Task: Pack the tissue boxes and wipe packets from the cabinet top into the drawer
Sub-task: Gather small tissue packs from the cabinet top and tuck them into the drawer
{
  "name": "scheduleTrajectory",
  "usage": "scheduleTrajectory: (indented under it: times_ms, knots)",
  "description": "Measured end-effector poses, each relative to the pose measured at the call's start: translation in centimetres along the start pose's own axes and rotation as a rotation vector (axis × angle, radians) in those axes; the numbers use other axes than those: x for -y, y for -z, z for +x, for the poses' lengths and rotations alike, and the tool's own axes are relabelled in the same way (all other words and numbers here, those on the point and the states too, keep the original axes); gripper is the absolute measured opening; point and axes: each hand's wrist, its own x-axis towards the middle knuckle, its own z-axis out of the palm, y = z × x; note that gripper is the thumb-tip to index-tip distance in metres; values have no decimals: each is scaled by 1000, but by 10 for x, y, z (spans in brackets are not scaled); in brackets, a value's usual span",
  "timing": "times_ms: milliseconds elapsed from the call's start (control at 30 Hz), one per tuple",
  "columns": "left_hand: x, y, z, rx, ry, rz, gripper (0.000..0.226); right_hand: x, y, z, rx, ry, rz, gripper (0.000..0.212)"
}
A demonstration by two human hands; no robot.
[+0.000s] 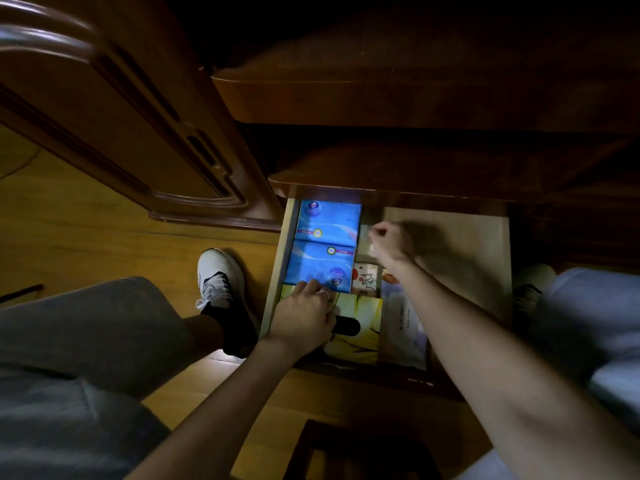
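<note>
Blue shines brightest in this dim room: two blue tissue packs [325, 244] lie end to end along the left side of the open drawer [446, 230]. Near its front sits a yellow tissue box [360, 327] with a dark oval slot on top. The left hand [304, 317] rests flat on that box, fingers spread and reaching onto the nearer blue pack, most likely to push them snug and keep them from sliding. The right hand [389, 242] is blurry. Its fingers seem to pinch a small pale packet [365, 237] just beside the farther blue pack, but I cannot tell for sure. I think it is tucking the packet into the gap there. A little packet with a cartoon face [363, 277] and a pale wipe packet [403, 317] fill the middle. The right part of the drawer shows bare light wood. The worktop [415, 84] above is dark and I see nothing on it. The floor [69, 220] is yellowish wood, and a white shoe [218, 275] stands beside the drawer.
</note>
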Motion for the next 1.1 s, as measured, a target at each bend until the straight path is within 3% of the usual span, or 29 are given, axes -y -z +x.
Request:
scheduleTrajectory:
  times_ms: [67,167,400,567,700,767,900,1100]
  knots:
    - [1,0,0,-1,-6,-6,37,-2,7,5,-137,11,30,23]
    - [1,0,1,-5,-10,-17,38,-11,10,11,17,20,-19,60]
    - [0,1,6,9,0,-6,39,-13,4,10,178,28,-178,40]
    - [-1,2,4,7,-6,22,42,-12,10,7,272,-13,-180,61]
    - [-2,5,2,38,-13,38,44,-9,23,-10,273,-25,-30,77]
    - [-2,11,1,86,-4,27,45,-3,36,-25,241,-22,-14,73]
    - [-7,43,0,187,-4,-20,46,24,85,-65,182,74,-247,62]
    - [-34,163,-10,-198,-77,3,44,95,194,-147,88,349,-183,32]
